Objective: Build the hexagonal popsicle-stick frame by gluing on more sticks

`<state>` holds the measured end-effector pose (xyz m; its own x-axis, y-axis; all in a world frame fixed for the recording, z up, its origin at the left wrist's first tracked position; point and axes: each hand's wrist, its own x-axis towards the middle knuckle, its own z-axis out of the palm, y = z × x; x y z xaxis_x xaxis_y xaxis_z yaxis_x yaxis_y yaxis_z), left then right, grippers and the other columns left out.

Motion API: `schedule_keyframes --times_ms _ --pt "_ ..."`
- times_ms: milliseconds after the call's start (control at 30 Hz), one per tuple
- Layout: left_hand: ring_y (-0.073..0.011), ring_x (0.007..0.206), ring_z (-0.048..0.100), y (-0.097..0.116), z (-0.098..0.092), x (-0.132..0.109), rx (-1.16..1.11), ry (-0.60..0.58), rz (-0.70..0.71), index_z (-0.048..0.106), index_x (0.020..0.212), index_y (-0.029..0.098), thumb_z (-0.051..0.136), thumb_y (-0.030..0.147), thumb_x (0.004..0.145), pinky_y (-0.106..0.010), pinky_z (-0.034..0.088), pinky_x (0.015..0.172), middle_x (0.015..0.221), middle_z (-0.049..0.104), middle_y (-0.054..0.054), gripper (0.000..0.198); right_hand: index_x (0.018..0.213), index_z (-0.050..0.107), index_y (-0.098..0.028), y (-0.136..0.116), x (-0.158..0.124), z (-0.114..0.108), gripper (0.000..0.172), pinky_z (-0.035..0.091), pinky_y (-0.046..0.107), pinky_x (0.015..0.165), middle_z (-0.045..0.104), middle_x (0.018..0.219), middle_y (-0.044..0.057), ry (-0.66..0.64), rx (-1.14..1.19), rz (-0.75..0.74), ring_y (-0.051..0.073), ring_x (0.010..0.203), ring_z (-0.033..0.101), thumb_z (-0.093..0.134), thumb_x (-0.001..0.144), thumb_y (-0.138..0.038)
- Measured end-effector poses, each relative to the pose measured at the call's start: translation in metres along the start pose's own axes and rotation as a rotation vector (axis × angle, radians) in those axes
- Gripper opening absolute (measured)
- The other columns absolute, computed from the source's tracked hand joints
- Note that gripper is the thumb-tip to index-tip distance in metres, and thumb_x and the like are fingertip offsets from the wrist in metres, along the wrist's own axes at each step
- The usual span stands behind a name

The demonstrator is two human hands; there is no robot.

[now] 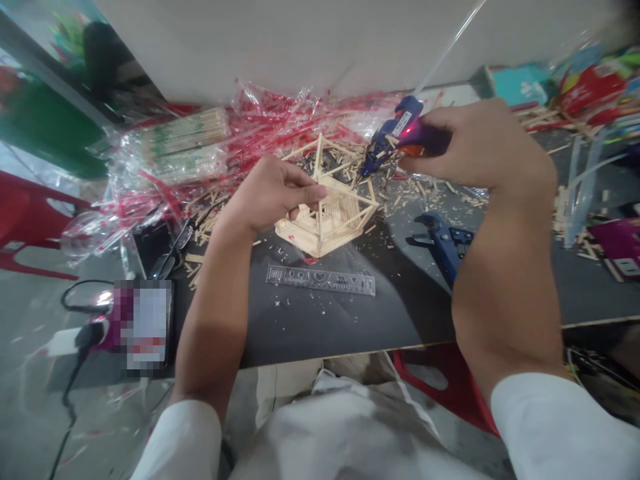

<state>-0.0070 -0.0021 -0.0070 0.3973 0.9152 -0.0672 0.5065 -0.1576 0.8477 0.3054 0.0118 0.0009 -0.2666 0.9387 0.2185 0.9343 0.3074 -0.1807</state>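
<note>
My left hand [274,193] is closed on the near left side of a small hexagonal model made of thin wooden sticks [334,212], which rests on a dark board [350,313]. My right hand [473,143] grips a blue glue gun [395,133] with a red light on. The gun's nozzle points down and left at the model's far right upper frame. A clear glue stick juts from the back of the gun toward the wall.
A clear stencil ruler [320,280] lies in front of the model. Blue cutters [445,243] sit to the right. Bundles of sticks in plastic wrap [183,147] pile at the back left. Stick offcuts litter the board. A red chair [30,220] stands left.
</note>
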Motion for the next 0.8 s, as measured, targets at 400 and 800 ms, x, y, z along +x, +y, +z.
schedule_keyframes --times_ms 400,800 --pt "-0.0118 0.048 0.053 0.012 0.007 -0.002 0.109 0.027 -0.074 0.078 0.079 0.016 0.077 0.035 0.085 -0.026 0.041 0.052 0.050 0.059 -0.002 0.020 0.087 0.064 -0.022 0.001 0.002 -0.002 0.022 0.039 0.036 0.074 0.074 0.092 0.015 -0.052 -0.080 0.181 0.026 0.087 0.064 0.070 0.084 -0.043" --pt "-0.0113 0.045 0.047 0.019 0.010 -0.002 0.176 0.007 -0.155 0.077 0.079 0.014 0.075 0.034 0.087 -0.028 0.042 0.052 0.046 0.056 -0.001 0.021 0.082 0.061 -0.022 0.006 0.007 0.004 0.024 0.037 0.036 0.072 0.070 0.085 0.013 -0.090 -0.086 0.283 0.022 0.079 0.056 0.070 0.084 -0.044"
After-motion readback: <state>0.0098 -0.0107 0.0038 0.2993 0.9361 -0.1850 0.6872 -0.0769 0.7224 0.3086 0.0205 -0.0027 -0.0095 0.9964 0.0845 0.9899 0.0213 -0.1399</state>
